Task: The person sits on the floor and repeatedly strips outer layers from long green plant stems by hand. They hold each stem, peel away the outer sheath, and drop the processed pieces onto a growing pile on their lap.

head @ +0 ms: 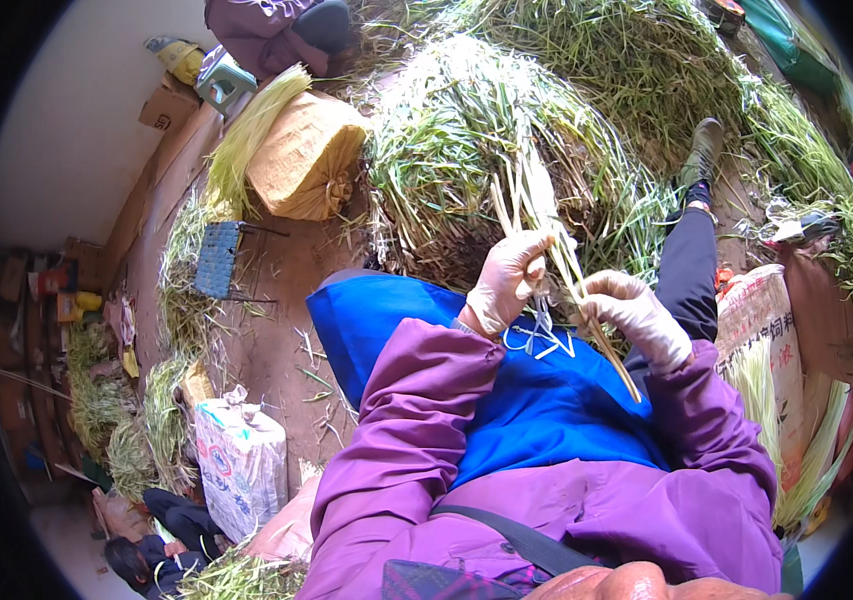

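Observation:
My left hand (pixel 509 281), in a thin pale glove, is closed around several pale plant stalks (pixel 528 195) whose leafy ends point away from me. My right hand (pixel 636 315), gloved likewise, pinches slender stalks (pixel 567 259) a little lower; their tan ends (pixel 625 379) stick out below it over my blue apron (pixel 546 420). White ties (pixel 543 337) hang on the apron between my hands. Just beyond lies a big heap of long green leafy stalks (pixel 449 142), with brownish ends toward me.
A yellow wrapped bale (pixel 306 157) lies left of the heap, pale stalks (pixel 258 135) against it. Nearby is a blue woven stool (pixel 218 259). A white printed sack (pixel 240 457) stands lower left, a person (pixel 164 547) beside it. Another person (pixel 276 34) sits beyond. At right is a printed sack (pixel 760 330).

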Demonstrator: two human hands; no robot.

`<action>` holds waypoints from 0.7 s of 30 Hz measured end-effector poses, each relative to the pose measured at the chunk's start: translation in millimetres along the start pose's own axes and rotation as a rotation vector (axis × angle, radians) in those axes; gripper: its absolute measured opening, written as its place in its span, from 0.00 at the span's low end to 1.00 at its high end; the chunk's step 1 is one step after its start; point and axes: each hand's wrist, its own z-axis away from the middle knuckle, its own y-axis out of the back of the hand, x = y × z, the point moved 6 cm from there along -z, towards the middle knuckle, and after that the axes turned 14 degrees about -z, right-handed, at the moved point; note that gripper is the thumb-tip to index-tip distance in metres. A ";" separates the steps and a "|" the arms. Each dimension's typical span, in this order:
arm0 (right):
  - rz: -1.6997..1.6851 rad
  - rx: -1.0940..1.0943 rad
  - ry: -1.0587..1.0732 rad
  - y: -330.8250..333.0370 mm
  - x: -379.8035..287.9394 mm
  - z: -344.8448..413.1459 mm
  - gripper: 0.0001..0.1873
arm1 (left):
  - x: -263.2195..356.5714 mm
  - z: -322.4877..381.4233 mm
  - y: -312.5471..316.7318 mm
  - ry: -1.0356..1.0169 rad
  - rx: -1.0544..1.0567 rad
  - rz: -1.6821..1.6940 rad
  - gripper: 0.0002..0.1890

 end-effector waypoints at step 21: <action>0.300 -0.109 0.305 45.5 -24.3 -77.4 0.26 | 45.4 29.1 2.5 -0.116 0.114 -0.011 0.11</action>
